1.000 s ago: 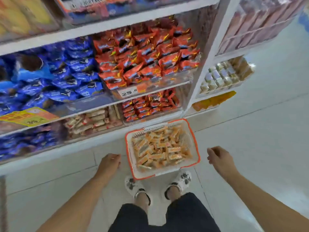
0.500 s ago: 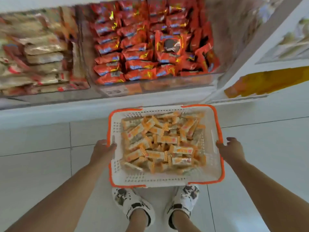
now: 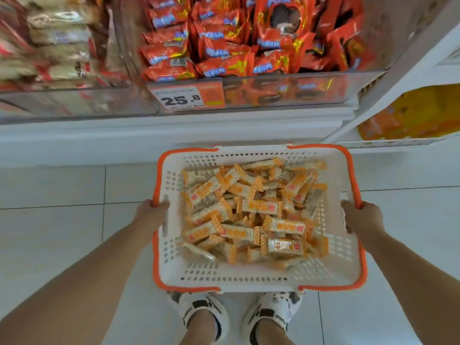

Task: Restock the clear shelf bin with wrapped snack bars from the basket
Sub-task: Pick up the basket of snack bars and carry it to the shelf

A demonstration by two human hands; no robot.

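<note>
A white basket with an orange rim (image 3: 224, 280) sits low in front of the shelf, above my feet. It is heaped with orange-and-white wrapped snack bars (image 3: 251, 212). My left hand (image 3: 151, 212) grips the basket's left rim. My right hand (image 3: 361, 215) grips the right rim. On the bottom shelf at the upper left stands a clear bin (image 3: 74, 103) holding pale wrapped bars with red print, blurred. Beside it a clear bin of red snack packs (image 3: 286, 90) carries a 25.8 price tag (image 3: 186, 97).
The white shelf edge (image 3: 174, 130) runs just beyond the basket. A white upright post (image 3: 398, 83) stands at the right, with yellow-orange packs (image 3: 410, 115) on the neighbouring shelf. White floor tiles (image 3: 49, 220) lie on both sides. My white shoes (image 3: 204, 310) show below the basket.
My view has dropped and closed in on the lower shelf. Both hands went from beside the basket to gripping its two side rims, and the basket now looks nearer.
</note>
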